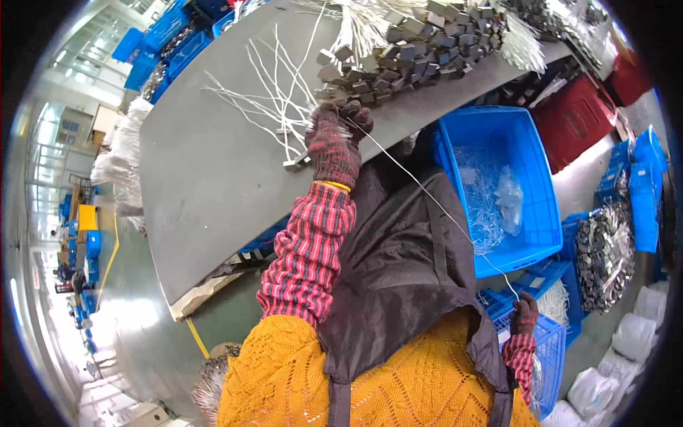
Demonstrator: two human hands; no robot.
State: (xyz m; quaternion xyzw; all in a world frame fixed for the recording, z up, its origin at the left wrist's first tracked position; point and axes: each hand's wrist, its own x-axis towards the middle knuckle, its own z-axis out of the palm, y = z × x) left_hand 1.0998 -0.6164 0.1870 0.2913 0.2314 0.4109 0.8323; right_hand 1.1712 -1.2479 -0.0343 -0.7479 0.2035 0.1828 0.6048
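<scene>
Beside the left end of the desk (206,188) sits a mass of white strands (119,164). Farther right, on the desk top, loose white wires (284,107) lie fanned and crossed, with a small grey block (292,165) among their lower ends, near the front edge. Immediately right of these, from where I stand, the gloved left hand (336,135) has its fingers curled together, clamped on a white wire (425,186); whether a block is also inside that grip cannot be told. Beyond the left hand, a heap of dark blocks (434,53) occupies the far side of the desk. The white wire slants down to the right across the dark apron (398,274) and in front of the blue bin (537,167). It runs to the gloved right hand (525,313), low at the far right beside a blue basket (551,363), whose fingers are together, clamped on the wire. For good execution, hold the left hand firm as the anchor and draw with the right in one smooth, even pull. Route the wire clear of the apron folds and the bin rim, avoid jerks that could kink it, and separate crossed strands at the left hand before applying tension.
</scene>
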